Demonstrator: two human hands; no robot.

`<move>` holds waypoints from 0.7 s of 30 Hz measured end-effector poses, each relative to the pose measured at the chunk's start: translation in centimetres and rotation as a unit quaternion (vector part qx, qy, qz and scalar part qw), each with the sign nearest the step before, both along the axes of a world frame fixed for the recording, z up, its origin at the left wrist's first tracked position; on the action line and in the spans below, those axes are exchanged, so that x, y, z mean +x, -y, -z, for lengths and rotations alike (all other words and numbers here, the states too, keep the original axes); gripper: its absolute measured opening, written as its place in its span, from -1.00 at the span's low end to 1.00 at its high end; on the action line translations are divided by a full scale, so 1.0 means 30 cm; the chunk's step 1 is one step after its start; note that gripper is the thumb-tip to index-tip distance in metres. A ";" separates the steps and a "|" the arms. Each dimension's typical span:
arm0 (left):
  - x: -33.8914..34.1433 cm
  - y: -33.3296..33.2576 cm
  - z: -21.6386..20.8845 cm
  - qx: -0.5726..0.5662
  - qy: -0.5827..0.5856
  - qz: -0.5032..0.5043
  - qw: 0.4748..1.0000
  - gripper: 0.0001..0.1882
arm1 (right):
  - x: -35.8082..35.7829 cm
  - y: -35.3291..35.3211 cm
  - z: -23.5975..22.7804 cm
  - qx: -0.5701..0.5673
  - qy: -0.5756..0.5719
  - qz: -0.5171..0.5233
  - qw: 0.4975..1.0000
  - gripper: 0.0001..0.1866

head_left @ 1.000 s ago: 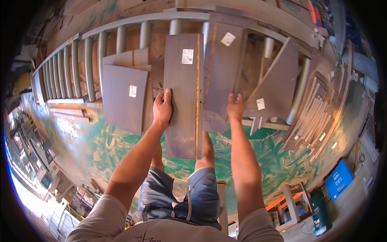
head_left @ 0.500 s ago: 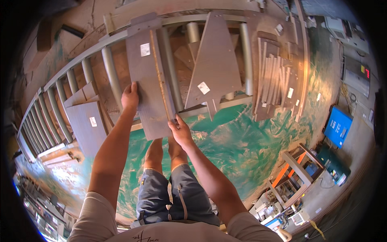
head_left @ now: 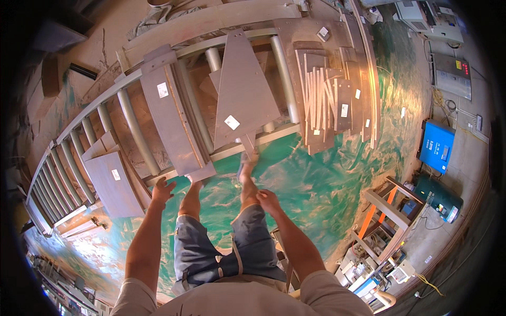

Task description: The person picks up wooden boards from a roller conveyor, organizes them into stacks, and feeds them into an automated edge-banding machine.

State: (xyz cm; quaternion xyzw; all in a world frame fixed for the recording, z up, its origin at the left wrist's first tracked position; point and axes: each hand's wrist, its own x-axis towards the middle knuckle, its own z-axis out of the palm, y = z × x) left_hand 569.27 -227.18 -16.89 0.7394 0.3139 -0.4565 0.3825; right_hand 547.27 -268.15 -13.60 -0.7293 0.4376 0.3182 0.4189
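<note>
Landmark: roller rack (head_left: pixel 138 132). A short board (head_left: pixel 108 185) lies at its left part. The left hand (head_left: pixel 164 190) is just off the rack's near side, its grip spread and touching no board. The long board (head_left: pixel 169 118) lies across the middle of the rack. Half a second ago both hands held this board; neither touches it now, which suggests release. A tapered board (head_left: pixel 245 89) lies on the rack's right part. The right hand (head_left: pixel 269 201) is apart from the rack, on its near side, fingers bent; full closure cannot be told. Narrow strips (head_left: pixel 316 95) lie at the rack's right end. A blue box (head_left: pixel 436 147) stands well right of the rack, contents hidden.
</note>
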 end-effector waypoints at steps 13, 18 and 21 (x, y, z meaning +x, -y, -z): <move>0.150 1.604 -0.055 -0.228 -0.015 -0.037 0.973 -0.40 | 0.326 1.709 -0.111 0.010 0.244 0.382 0.891 -0.55; 0.192 2.250 0.083 -0.196 0.099 -0.102 0.970 -0.31 | 0.678 1.895 0.069 0.054 0.272 0.230 0.933 -0.23; 0.147 2.545 0.024 -0.162 0.250 -0.144 0.944 -0.38 | 0.690 1.830 0.085 -0.024 0.337 0.064 0.939 -0.16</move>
